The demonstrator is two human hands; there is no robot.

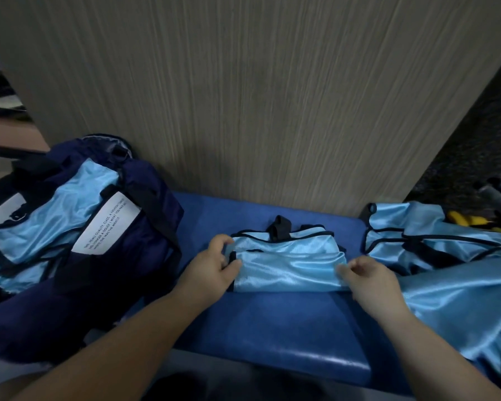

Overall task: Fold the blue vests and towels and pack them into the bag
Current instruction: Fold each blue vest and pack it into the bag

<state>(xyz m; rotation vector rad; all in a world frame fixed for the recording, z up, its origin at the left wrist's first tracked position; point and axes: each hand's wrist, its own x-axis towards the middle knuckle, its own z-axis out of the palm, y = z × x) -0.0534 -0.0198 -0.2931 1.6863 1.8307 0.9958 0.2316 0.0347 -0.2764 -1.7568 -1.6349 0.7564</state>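
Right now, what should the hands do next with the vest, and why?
Probably lift the vest into the bag. It looks folded small, the left hand and right hand grip its ends, and the bag gapes open at the left.

bare bench front, panel behind

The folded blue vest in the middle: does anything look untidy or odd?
A black strap sticks out past the folded vest's far edge, untucked. Otherwise it lies flat, held at each end by the left hand and right hand.
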